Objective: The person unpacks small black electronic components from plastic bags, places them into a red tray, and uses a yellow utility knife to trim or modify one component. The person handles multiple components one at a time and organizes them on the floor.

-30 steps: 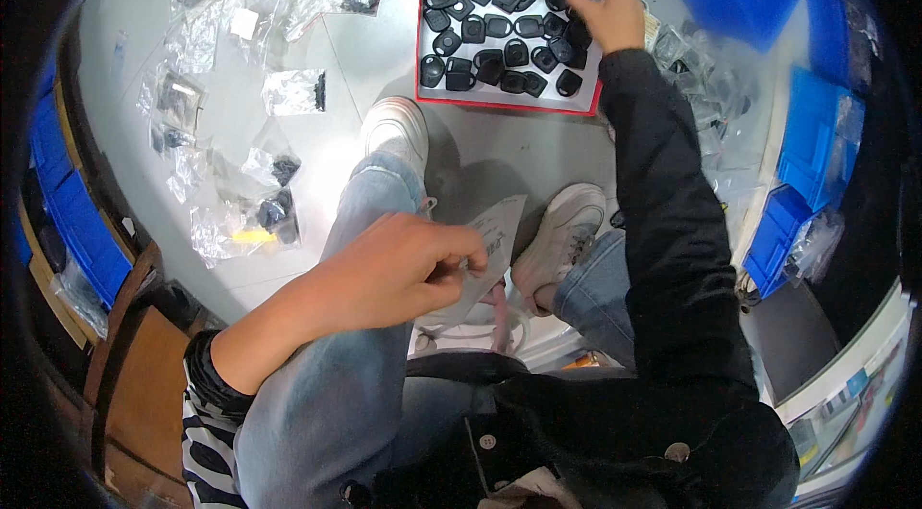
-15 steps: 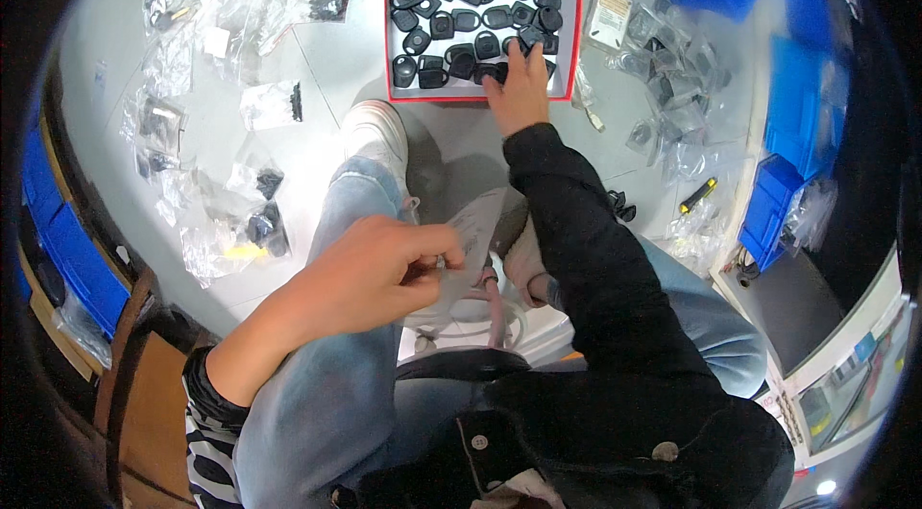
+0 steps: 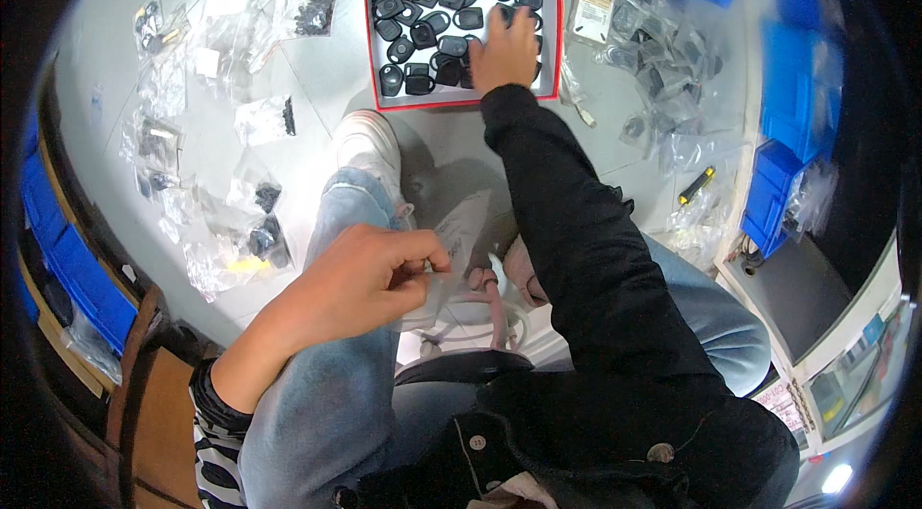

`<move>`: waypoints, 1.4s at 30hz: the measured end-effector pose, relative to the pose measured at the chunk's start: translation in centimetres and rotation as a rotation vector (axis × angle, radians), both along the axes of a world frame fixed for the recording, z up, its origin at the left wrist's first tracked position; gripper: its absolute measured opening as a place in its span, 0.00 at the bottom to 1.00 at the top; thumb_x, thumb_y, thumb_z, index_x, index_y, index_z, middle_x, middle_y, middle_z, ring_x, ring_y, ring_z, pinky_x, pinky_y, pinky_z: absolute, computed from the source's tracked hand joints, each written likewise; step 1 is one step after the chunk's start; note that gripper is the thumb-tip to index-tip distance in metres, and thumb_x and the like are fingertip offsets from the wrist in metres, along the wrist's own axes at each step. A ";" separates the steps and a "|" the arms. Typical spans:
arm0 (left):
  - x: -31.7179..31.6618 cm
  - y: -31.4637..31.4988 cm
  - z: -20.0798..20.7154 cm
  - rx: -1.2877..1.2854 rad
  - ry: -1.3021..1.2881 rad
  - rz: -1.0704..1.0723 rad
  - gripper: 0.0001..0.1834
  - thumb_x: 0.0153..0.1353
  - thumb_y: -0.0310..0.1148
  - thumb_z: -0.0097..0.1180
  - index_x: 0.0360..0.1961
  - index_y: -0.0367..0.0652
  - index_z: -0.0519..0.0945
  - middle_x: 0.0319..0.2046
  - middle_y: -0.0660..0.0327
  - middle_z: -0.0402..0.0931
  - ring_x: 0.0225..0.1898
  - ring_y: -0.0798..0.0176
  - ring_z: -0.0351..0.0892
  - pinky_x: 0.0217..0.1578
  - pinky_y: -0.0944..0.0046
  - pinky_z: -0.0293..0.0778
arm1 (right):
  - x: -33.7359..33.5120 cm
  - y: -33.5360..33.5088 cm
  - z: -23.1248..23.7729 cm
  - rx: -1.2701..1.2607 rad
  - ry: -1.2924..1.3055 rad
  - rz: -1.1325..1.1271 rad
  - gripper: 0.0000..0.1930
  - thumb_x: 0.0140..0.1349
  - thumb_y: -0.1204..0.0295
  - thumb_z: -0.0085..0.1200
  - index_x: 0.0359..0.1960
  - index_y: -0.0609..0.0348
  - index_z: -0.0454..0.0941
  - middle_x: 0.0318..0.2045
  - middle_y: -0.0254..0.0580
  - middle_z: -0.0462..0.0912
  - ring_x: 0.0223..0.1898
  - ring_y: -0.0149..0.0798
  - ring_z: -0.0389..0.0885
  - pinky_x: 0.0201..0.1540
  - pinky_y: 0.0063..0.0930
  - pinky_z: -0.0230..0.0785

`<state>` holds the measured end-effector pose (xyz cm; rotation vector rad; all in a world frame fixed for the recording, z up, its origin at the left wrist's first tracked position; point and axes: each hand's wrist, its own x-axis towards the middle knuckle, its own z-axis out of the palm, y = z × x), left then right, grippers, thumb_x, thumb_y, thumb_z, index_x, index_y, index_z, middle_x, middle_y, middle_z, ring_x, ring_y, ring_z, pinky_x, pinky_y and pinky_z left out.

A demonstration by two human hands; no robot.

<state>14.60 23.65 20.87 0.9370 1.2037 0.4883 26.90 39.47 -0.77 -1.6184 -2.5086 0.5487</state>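
A shallow white box (image 3: 423,107) with a red rim lies on the floor ahead of me, holding several small black key fobs (image 3: 468,18) with loops. My right hand (image 3: 507,50) reaches over the right part of the box, fingers spread and pointing away from me over the fobs. Whether its fingertips grip one is hidden. Above my left knee, my left hand (image 3: 379,274) is closed in a pinch on a clear plastic bag (image 3: 459,232), which hangs between my legs. What the bag contains, if anything, I cannot make out.
Clear bags of small black parts (image 3: 312,13) lie on the floor at left, and bagged fobs (image 3: 658,48) at right. A white box-shaped device (image 3: 590,10) with a cable sits beside the red-rimmed box. Farther right are a yellow-and-black cutter (image 3: 697,184) and blue bins (image 3: 771,192).
My right hand has moved slightly farther into the box, up and to the left in view. The view itself has shifted a little. My left hand keeps its pinch on the bag.
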 end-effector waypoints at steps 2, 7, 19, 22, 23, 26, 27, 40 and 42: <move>0.0 0.0 -0.1 0.005 -0.013 0.008 0.09 0.45 0.23 0.50 0.31 0.39 0.73 0.16 0.54 0.70 0.19 0.53 0.71 0.22 0.62 0.66 | -0.1 -2.2 0.1 -0.165 -0.007 0.085 0.28 0.52 0.64 0.53 0.56 0.54 0.61 0.59 0.57 0.56 0.60 0.55 0.55 0.59 0.52 0.47; 0.1 0.0 -0.1 0.020 0.015 -0.001 0.09 0.45 0.23 0.50 0.31 0.39 0.73 0.16 0.54 0.70 0.18 0.53 0.71 0.22 0.62 0.65 | 0.3 -6.6 1.2 -0.200 0.027 0.170 0.28 0.53 0.64 0.52 0.57 0.53 0.61 0.58 0.56 0.57 0.60 0.53 0.55 0.60 0.53 0.46; -0.2 0.2 0.2 -0.054 0.019 -0.065 0.10 0.45 0.24 0.50 0.33 0.38 0.75 0.20 0.56 0.72 0.23 0.59 0.74 0.26 0.65 0.68 | 2.7 -6.4 1.8 -0.130 -0.074 0.205 0.26 0.55 0.61 0.50 0.55 0.57 0.64 0.56 0.53 0.63 0.59 0.48 0.57 0.61 0.51 0.41; -0.1 0.1 0.1 -0.051 0.019 -0.059 0.10 0.45 0.24 0.50 0.32 0.39 0.75 0.20 0.56 0.72 0.23 0.59 0.73 0.25 0.64 0.67 | 2.7 -6.6 1.7 -0.133 -0.058 0.204 0.25 0.55 0.60 0.49 0.55 0.55 0.65 0.55 0.53 0.65 0.59 0.48 0.58 0.61 0.52 0.41; 0.0 0.1 0.1 -0.053 0.018 -0.063 0.10 0.45 0.24 0.50 0.32 0.39 0.75 0.20 0.56 0.72 0.22 0.59 0.73 0.25 0.64 0.67 | 2.6 -6.4 1.7 -0.141 -0.057 0.206 0.25 0.56 0.60 0.49 0.55 0.54 0.65 0.55 0.53 0.65 0.59 0.48 0.57 0.61 0.52 0.41; 0.0 0.2 0.0 -0.046 0.016 -0.064 0.10 0.45 0.24 0.51 0.33 0.39 0.75 0.20 0.56 0.73 0.23 0.60 0.73 0.25 0.64 0.67 | 2.2 -5.9 1.4 -0.140 -0.044 0.194 0.24 0.56 0.60 0.49 0.54 0.53 0.66 0.56 0.51 0.63 0.59 0.47 0.58 0.60 0.54 0.42; 0.0 0.2 0.0 -0.052 0.018 -0.068 0.10 0.45 0.24 0.51 0.33 0.39 0.75 0.20 0.56 0.72 0.23 0.60 0.73 0.25 0.65 0.67 | 2.1 -5.7 1.3 -0.153 -0.058 0.187 0.24 0.56 0.60 0.49 0.54 0.52 0.66 0.56 0.51 0.63 0.59 0.47 0.58 0.60 0.54 0.42; 0.0 -0.1 -0.1 0.004 0.003 -0.037 0.09 0.46 0.24 0.49 0.31 0.39 0.73 0.17 0.54 0.71 0.20 0.52 0.72 0.23 0.60 0.66 | -1.2 -5.6 0.9 -0.074 0.016 0.406 0.25 0.56 0.60 0.51 0.57 0.43 0.63 0.62 0.39 0.54 0.63 0.48 0.49 0.60 0.59 0.42; -0.1 -0.1 -0.1 0.008 0.004 -0.026 0.09 0.46 0.24 0.49 0.31 0.40 0.74 0.17 0.54 0.71 0.20 0.52 0.72 0.23 0.60 0.66 | -1.9 -4.7 0.3 -0.087 -0.110 0.441 0.25 0.55 0.59 0.51 0.56 0.43 0.64 0.62 0.38 0.53 0.63 0.47 0.50 0.60 0.59 0.42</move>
